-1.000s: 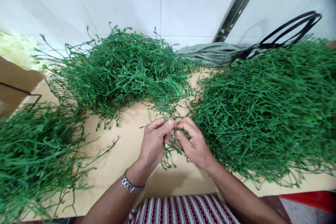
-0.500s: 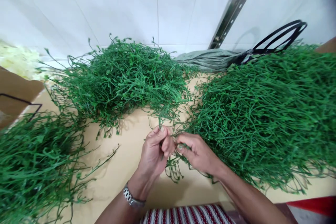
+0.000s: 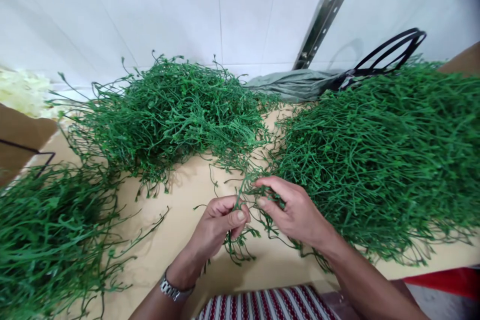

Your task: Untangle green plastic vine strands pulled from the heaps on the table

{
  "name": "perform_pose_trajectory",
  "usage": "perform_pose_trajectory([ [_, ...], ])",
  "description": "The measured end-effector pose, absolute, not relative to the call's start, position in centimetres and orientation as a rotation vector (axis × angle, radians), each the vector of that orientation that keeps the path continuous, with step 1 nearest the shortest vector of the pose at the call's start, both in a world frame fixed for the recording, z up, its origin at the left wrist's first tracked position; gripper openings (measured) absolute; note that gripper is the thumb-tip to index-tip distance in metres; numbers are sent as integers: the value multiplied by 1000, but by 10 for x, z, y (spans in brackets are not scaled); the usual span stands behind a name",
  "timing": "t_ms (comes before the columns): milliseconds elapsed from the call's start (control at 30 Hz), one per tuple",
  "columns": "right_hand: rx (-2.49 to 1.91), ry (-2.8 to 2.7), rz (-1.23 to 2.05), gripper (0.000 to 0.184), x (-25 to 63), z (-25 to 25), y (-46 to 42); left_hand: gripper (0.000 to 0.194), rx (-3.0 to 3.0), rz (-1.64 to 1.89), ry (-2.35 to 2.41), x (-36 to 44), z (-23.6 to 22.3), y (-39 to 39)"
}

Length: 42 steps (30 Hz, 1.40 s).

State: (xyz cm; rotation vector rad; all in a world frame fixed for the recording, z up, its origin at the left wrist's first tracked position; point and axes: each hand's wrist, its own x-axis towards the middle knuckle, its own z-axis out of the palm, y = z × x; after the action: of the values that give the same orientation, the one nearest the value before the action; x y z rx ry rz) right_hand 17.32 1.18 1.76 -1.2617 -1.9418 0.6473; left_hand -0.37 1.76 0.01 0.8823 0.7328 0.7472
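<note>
My left hand (image 3: pixel 223 222) is closed around a green stem (image 3: pixel 239 196), its thumb pressed against the fingers. The stem looks like that of an artificial flower and stands up out of the grip, with more curly ends hanging below. Beside it, my right hand (image 3: pixel 294 207) has its thumb and forefinger parted, while several green stems (image 3: pixel 272 194) sit in its curled fingers. Right of that hand spreads a large pile of green stems (image 3: pixel 375 160). A second pile (image 3: pixel 180 110) lies beyond both hands, and a third pile (image 3: pixel 41 240) is at the left.
Under the piles is a tan table top (image 3: pixel 157 215). Behind it rises a white tiled wall (image 3: pixel 187 15) with a metal bracket (image 3: pixel 320 27). A grey-green cloth bag (image 3: pixel 296 85) with black handles lies against the wall. Pale yellow petals (image 3: pixel 24 92) and a cardboard box (image 3: pixel 22 142) are at the left.
My left hand has come a little nearer to me with its stem. My right hand has moved slightly right, and its thumb and forefinger have parted.
</note>
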Motion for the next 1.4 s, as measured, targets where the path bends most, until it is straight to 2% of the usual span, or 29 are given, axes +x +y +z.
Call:
perform_pose_trajectory([
  [67, -1248, -1906, 645, 19, 165, 11, 11, 30, 935, 697, 719, -3, -1, 17],
  [200, -1203, -1790, 634, 6, 159, 2, 10, 33, 1093, 630, 760, -4, 0, 19],
  [433, -1275, -2090, 457, 12, 168, 5, 10, 9, 1074, 748, 963, -1, 7, 18],
  [733, -1320, -2363, 303, 13, 166, 10, 10, 30, 842, 893, 996, 10, 6, 21],
  [867, -1317, -2455, 301, 12, 166, 16, 11, 13, 878, 871, 1034, 9, 6, 25],
  [900, -1320, -2456, 292, 13, 165, 17, 11, 16, 867, 887, 1060, 9, 6, 26],
  [1067, -1279, -2347, 238, 23, 161, 7, 15, 33, 608, 880, 1136, 11, 3, 32],
  [1200, -1211, -2221, 241, 31, 160, -8, 16, 34, 542, 776, 1059, 13, 4, 36],
  [1400, -1224, -2145, 231, 11, 161, -16, 13, 29, 588, 837, 1046, 18, 10, 37],
])
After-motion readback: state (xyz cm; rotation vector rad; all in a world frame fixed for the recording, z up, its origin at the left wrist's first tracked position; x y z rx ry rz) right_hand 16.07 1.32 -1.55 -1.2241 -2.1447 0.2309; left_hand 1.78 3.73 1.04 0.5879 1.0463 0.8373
